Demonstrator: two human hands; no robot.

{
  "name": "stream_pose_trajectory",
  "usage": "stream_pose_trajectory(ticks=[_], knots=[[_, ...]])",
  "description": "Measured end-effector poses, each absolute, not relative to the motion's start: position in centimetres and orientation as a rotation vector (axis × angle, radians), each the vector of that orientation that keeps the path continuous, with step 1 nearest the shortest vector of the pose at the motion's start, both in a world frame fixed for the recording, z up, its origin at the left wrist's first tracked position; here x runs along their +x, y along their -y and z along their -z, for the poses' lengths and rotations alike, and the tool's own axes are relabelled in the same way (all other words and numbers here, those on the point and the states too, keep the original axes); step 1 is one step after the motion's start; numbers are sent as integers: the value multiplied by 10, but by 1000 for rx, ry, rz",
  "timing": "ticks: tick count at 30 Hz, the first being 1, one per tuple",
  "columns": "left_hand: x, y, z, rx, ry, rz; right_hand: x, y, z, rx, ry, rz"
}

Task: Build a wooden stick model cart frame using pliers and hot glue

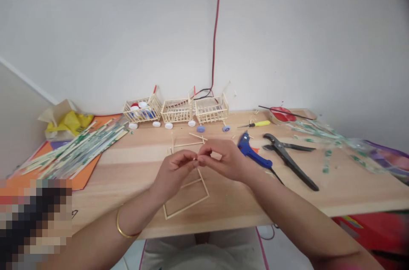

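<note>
My left hand (171,172) and my right hand (225,160) meet above the table, thumbs and fingertips pinched together. Whatever sits between the fingertips is too small to make out. Under them lies a flat rectangular frame of thin wooden sticks (188,207) with a crosspiece, its middle partly covered by my left hand. Just beyond the hands are more joined sticks (188,144). To the right of my right hand rests a blue glue gun (255,155), with black-handled cutting pliers (292,163) beside it.
Three small stick carts on bottle-cap wheels (177,111) stand along the wall. A yellow screwdriver (260,124) lies near them. Wrapped sticks (86,146) are piled on an orange folder at left. A red bowl (281,115) and torn wrappers (326,133) are at right. A red cable (216,27) hangs down the wall.
</note>
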State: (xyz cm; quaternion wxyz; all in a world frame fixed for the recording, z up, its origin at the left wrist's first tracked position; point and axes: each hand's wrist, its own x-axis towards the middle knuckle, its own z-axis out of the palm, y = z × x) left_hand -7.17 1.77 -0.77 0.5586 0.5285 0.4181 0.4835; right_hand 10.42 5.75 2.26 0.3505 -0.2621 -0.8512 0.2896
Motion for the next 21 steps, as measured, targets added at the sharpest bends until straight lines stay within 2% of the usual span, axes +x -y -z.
stream_pose_trajectory(ticks=[5,11,17,21], knots=[[-74,-15,18,1302,-1105,-1118,101,-59,1,-594,2165,-730],[-74,-12,17,1429,-1074,-1123,104,-55,5,-569,2165,-761],[-75,-14,15,1723,-1166,-1142,116,-68,8,-1035,1957,-671],[-75,-12,18,1924,-1127,-1061,124,-82,12,-1149,1934,-588]])
